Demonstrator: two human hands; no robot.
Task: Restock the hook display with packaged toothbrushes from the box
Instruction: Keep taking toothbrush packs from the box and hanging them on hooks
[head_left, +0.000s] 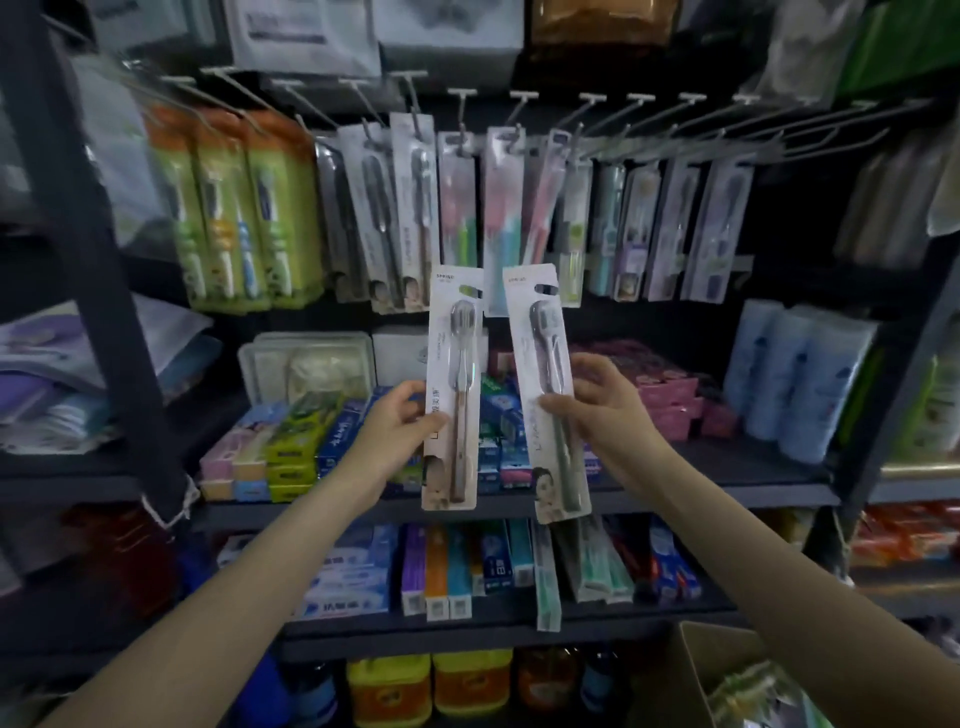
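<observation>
Cardboard box btm right, toothpaste boxes under hooks.

Two packaged toothbrushes are held up side by side, just apart, each a long white card with a clear blister and a hang slot at the top. The left pack, with a brown-handled brush, stands nearly upright, gripped at mid-height by the left hand. The right pack, with a dark green handle and a printed face at its foot, leans top-leftward in the right hand. Above both hands runs the hook display, hung with blurred packs. Below the right forearm sits the cardboard box, open.
</observation>
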